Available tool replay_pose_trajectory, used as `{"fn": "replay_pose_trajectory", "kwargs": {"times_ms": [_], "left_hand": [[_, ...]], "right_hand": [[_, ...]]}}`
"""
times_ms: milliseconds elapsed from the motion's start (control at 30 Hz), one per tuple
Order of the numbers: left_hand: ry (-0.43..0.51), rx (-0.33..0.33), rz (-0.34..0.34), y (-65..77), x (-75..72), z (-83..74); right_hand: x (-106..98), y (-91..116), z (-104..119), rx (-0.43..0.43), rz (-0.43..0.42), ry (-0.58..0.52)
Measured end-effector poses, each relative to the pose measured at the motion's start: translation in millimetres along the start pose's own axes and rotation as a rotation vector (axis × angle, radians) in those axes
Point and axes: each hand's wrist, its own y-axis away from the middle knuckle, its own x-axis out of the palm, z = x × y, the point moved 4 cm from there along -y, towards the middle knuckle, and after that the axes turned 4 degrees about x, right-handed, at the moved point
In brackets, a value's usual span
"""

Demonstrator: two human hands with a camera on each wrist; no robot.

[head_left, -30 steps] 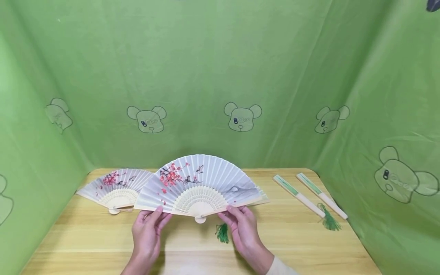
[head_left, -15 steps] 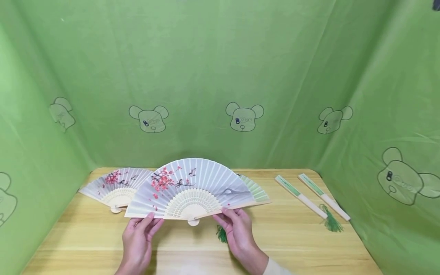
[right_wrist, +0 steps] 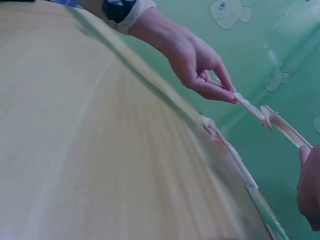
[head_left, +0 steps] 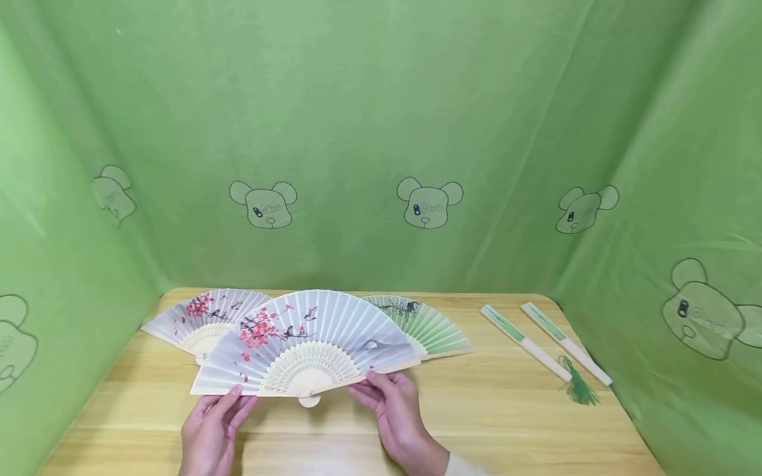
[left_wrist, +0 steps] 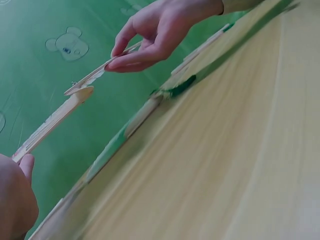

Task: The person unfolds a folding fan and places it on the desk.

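A pale grey folding fan, printed with red blossoms and dark birds, is spread open and raised above the table. My left hand pinches its left end, thumb on the front. At the opposite side my right hand grips the right guard stick, also thumb in front. The wrist views show the fan edge-on, its two guards meeting at the pivot between the hands, well above the tabletop. Behind it, partly covered, lie a similar blossom fan on the left and a spread green fan on the right.
Two folded fans with green ends lie side by side at the table's right, a green tassel near their lower ends. A green curtain printed with bear heads surrounds the wooden table at the back and sides.
Both hands have moved left and slightly towards the table's front with the spread fan. More of the green fan behind it shows, while its tassel is now hidden.
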Motion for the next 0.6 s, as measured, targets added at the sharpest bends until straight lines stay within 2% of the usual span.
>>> {"fn": "replay_pose_trajectory", "kwargs": {"times_ms": [233,400,500,600], "left_hand": [[-0.027,-0.007,-0.059,-3.0,-24.4,-10.1],[-0.063,-0.036,-0.133,-2.6,-39.4,-15.5],[-0.094,-0.055,-0.150,-2.9,-48.2,-21.0],[-0.108,-0.064,-0.137,-4.3,-58.5,-27.2]], "right_hand": [[5,2,-13,0.045,0.030,0.034],[10,2,-22,0.077,0.036,0.057],[14,1,-27,0.084,0.047,0.072],[18,1,-31,0.082,0.062,0.091]]}}
